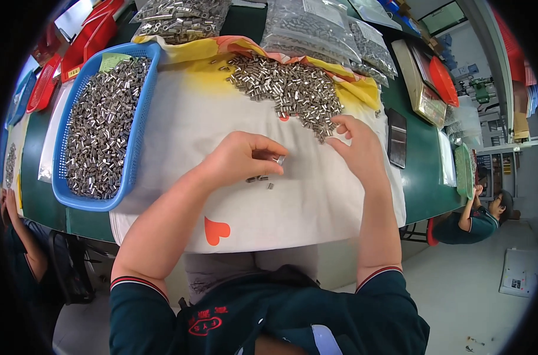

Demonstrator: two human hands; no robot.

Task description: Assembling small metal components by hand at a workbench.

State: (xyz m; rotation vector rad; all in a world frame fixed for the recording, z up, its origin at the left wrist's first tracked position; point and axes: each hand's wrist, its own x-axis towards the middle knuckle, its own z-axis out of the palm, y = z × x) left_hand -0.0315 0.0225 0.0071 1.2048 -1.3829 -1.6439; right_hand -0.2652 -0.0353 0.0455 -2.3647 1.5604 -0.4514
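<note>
Left hand (239, 157) pinches one metal sleeve (279, 159); right hand (355, 142) fingers spread, raking loose pile (287, 89) on cloth (180, 124). Few sorted pieces (260, 179) beside it, blue basket (142, 112) mostly full; big pile left.

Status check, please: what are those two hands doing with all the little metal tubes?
Left hand pinching one small metal tube. Right hand fingers at edge of loose tube pile. A few stray tubes on the white cloth under the left hand.
</note>
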